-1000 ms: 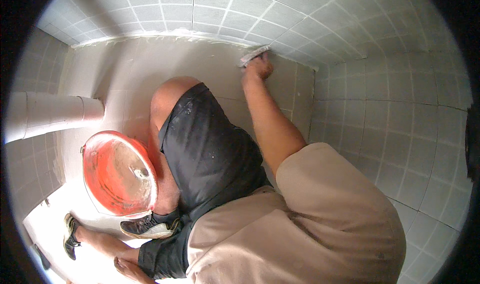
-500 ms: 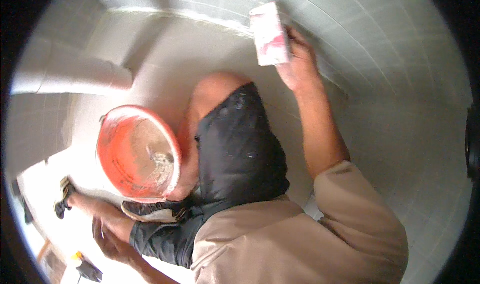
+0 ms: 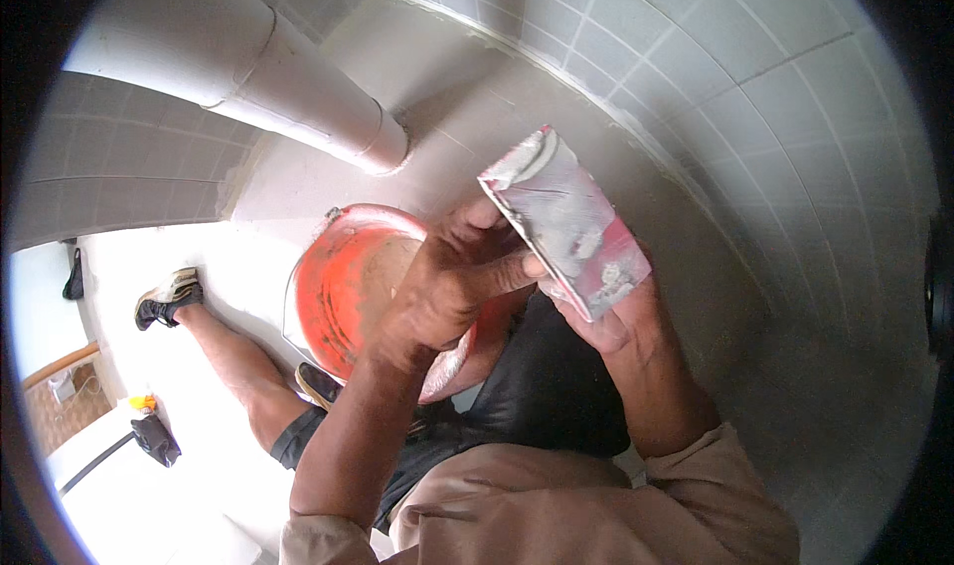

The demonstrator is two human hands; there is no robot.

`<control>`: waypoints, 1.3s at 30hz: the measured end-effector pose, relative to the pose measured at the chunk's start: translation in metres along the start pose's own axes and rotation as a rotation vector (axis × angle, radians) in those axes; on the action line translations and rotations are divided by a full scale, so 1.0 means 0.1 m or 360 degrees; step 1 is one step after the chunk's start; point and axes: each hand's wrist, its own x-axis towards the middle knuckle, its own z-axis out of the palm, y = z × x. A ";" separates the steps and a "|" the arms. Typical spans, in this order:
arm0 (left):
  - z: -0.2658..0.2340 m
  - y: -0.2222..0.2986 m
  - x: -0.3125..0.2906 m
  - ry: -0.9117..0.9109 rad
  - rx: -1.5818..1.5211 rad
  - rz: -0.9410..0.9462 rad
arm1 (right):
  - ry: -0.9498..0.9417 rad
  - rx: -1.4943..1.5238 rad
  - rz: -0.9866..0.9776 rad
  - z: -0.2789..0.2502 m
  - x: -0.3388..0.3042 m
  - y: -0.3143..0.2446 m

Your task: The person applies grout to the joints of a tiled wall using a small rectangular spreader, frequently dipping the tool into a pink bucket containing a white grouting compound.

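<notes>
My right hand [image 3: 611, 322] grips a flat pink scraper [image 3: 576, 237] from behind and below. White paste covers most of the scraper's face, with a thicker ridge along its upper end. My left hand [image 3: 437, 282] reaches across to the scraper's left edge, its fingers apart and a fingertip against that edge. Part of the left fingers is hidden behind the plate. Beneath the left hand stands an orange-red bucket [image 3: 333, 302] with greyish-brown material inside; hand and forearm cover part of its opening.
A thick white pipe [image 3: 308, 118] meets the floor beyond the bucket. Grey tiled walls [image 3: 696, 88] curve round the far and right sides, with pale filler along the floor joint. My bent legs in black shorts [image 3: 547, 386] flank the bucket. A black-and-yellow object [image 3: 154, 436] lies lower left.
The scraper has come away from the wall joint, back toward my body, and tilted face up. My left hand has risen from beside my leg to the scraper's edge. The view has shifted.
</notes>
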 end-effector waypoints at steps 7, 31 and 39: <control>-0.21 0.02 0.58 0.0061 -0.0243 0.0085 | 0.0596 -0.1057 -0.0433 -0.25 -0.10 -0.55; -3.13 0.60 3.42 0.2222 0.0472 0.0848 | 0.1820 -0.4207 -0.0106 -1.95 -1.25 -1.62; -3.17 0.66 3.52 0.2218 0.1139 0.0803 | 0.1560 -0.4332 -0.0392 -2.10 -1.41 -1.70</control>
